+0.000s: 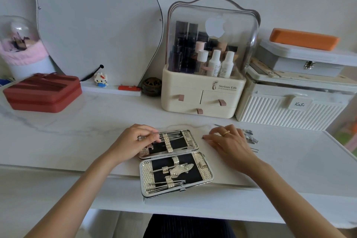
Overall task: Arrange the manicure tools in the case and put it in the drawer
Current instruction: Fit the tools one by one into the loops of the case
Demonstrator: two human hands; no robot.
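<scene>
An open silver manicure case with black lining lies at the front middle of the white table, several thin metal tools strapped in both halves. My left hand rests on the far half's left edge, fingers curled on it. My right hand, wearing a ring, lies fingers-down on the table just right of the case, fingertips touching the surface near a small dark item. Loose metal tools lie beyond and to the right of that hand, partly hidden by it.
A cream cosmetics organiser with three small drawers stands behind the case. A white ribbed box sits to its right, a red zip case at far left. The table's front edge runs just below the manicure case.
</scene>
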